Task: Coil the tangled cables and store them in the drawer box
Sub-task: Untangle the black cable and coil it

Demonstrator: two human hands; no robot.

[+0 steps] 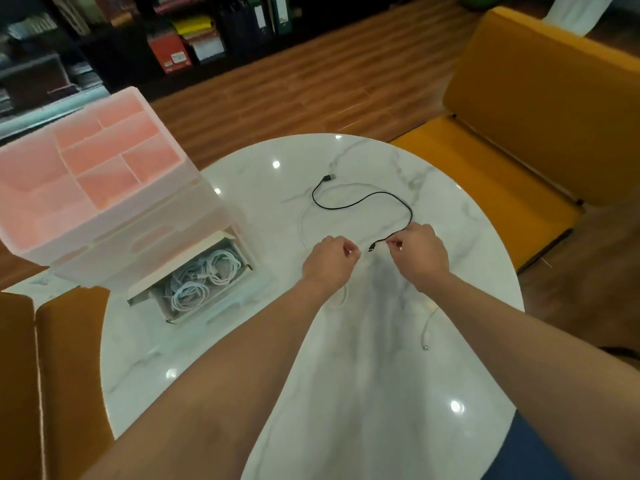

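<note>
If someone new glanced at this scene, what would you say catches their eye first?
Probably the black cable snaking across the middle of the white marble table, one end pinched in the right hand while the left hand is curled beside it. Next, the pink drawer box at the table's left edge, its bottom drawer pulled open and holding coiled white cables.

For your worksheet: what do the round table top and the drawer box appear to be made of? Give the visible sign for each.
Table top: looks like polished marble or a marble-look surface; white with grey veins and sharp glints of lamps.
Drawer box: seemingly translucent frosted plastic; the pinkish tray compartments show softly through its pale walls.
</note>
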